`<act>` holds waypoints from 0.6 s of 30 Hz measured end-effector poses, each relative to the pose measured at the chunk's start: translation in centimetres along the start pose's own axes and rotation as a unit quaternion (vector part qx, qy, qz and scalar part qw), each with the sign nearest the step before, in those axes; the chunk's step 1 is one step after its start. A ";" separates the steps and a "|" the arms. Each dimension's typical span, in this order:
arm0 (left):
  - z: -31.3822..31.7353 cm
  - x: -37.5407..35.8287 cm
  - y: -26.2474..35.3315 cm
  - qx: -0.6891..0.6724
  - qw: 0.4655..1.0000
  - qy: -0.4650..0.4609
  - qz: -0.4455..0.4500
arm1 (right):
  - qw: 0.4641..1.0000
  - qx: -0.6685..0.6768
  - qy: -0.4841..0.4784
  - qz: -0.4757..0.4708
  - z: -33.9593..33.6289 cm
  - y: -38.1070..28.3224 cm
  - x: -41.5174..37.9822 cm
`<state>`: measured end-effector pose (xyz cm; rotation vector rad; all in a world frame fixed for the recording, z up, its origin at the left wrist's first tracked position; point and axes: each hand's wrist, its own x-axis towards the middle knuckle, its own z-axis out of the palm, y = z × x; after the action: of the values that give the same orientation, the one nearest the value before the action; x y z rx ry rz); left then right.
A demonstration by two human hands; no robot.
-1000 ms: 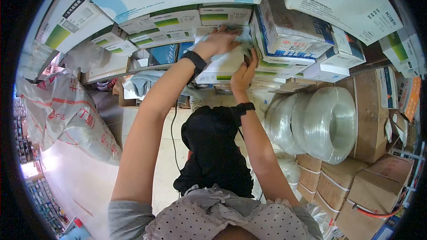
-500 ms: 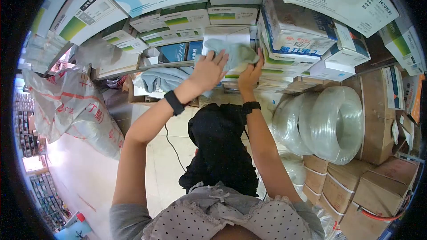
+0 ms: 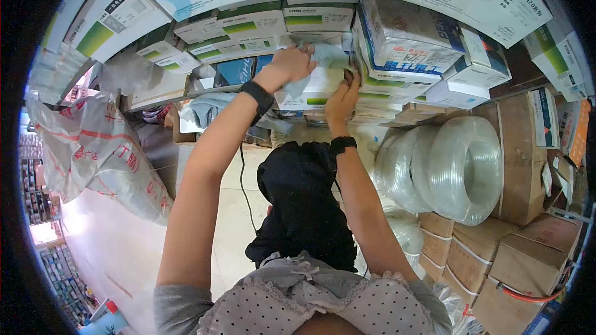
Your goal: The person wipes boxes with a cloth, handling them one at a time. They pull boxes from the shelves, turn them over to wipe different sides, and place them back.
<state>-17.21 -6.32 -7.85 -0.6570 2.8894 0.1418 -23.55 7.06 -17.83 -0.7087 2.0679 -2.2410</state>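
Observation:
My left hand (image 3: 288,67) is closed on a light blue cloth (image 3: 332,56), pressing it on top of a white box (image 3: 323,82) on the shelf. Part of the cloth hangs down below the hand, over the box's left side. My right hand (image 3: 343,96) grips the right front edge of the same box, fingers bent over it. A green label shows low on the box's front. Another grey-blue cloth (image 3: 211,107) lies bunched at the shelf edge, left of the hands.
Stacked cartons (image 3: 254,25) fill the shelf behind and right of the hands. A large white plastic sack (image 3: 102,155) stands at left. Coils of clear hose (image 3: 469,170) and brown cardboard boxes (image 3: 515,273) are at right. A black cable (image 3: 244,186) runs along the floor.
My left hand has moved back and slightly left with the cloth, its fingers now bunched. My right hand has shifted a little lower and left, to the box's front edge. More of the box's top shows.

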 end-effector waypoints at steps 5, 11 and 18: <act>-0.6 0.5 0.2 -0.049 0.998 0.008 -0.037 | 1.000 0.007 -0.008 -0.021 -0.3 -0.2 0.2; 2.1 -2.6 -0.8 -0.025 0.993 0.088 0.074 | 0.998 -0.051 -0.001 -0.022 -0.4 -0.2 0.1; -4.7 -6.5 5.2 0.046 0.989 -0.134 0.041 | 0.995 -0.089 0.023 -0.046 0.0 0.9 0.3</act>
<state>-14.44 0.48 -1.76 -0.4650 2.6465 0.0979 -24.06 6.88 -18.56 -0.7845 2.3249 -2.1580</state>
